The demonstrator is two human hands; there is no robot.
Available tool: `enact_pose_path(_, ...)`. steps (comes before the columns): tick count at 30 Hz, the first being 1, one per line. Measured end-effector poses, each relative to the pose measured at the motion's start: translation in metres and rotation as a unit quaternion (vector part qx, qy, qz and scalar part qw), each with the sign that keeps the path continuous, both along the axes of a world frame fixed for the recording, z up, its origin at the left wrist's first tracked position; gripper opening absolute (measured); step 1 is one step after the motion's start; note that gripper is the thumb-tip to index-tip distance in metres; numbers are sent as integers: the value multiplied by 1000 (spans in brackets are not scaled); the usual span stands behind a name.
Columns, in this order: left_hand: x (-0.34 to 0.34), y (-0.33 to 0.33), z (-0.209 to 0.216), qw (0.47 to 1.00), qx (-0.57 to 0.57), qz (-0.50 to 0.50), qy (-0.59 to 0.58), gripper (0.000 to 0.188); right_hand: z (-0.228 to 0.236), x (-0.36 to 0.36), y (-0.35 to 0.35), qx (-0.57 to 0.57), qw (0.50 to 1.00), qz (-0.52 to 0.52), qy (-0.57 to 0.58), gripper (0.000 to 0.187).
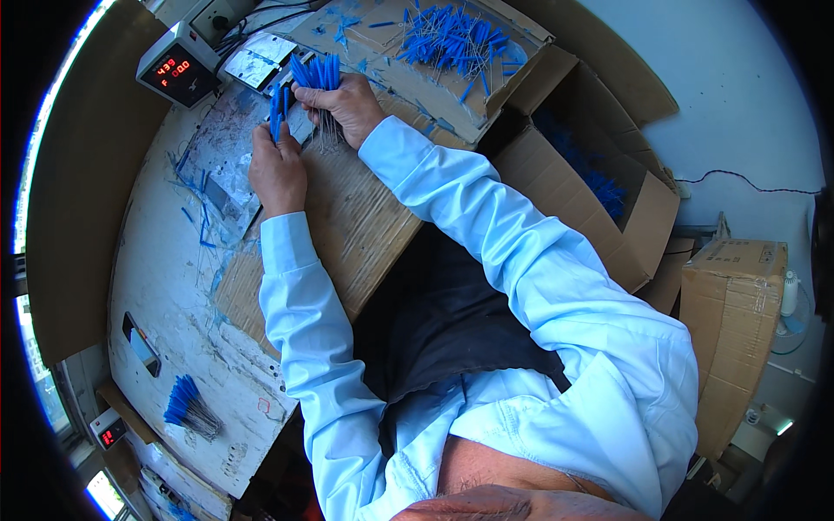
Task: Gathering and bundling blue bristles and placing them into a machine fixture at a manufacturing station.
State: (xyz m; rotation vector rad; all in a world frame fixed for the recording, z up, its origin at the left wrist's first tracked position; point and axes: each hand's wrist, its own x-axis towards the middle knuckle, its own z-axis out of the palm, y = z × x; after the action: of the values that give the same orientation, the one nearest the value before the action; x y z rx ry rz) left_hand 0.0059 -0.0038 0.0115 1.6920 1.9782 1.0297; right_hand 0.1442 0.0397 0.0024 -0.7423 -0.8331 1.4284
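Note:
My right hand (pixel 349 108) is closed round a thick bundle of thin metal wires with blue plastic handles (pixel 320 71). Their blue ends point up and away from me, and the bare wires hang below my fingers. Just to its left, my left hand (pixel 280 174) pinches a few more blue-handled pieces (pixel 278 108), held upright; how many is hidden. Both hands are close together in front of a small metal machine (pixel 259 61) at the far side of the table. A ridged brown cardboard sheet (pixel 347 234) lies beneath my wrists.
A cardboard tray (pixel 387 74) at the back holds a heap of blue-handled wires (pixel 456 39). To its right, an open carton (pixel 565 195) contains more blue pieces. A red-lit display box (pixel 178 69) stands back left. Nearer are a phone (pixel 141 343) and another bundle (pixel 184 404).

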Motion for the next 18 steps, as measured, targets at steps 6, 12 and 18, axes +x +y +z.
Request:
enact_pose_path(6,5,-1,-9,998,32,-18,44,17,7,5,-3,6,1000,1,-13,15)
enact_pose_path(12,10,3,-14,996,62,-37,49,14,0,10,11,-43,999,3,33,10)
enact_pose_path(18,4,15,-10,990,54,-110,-69,14,7,17,17,-83,993,48,75,11)
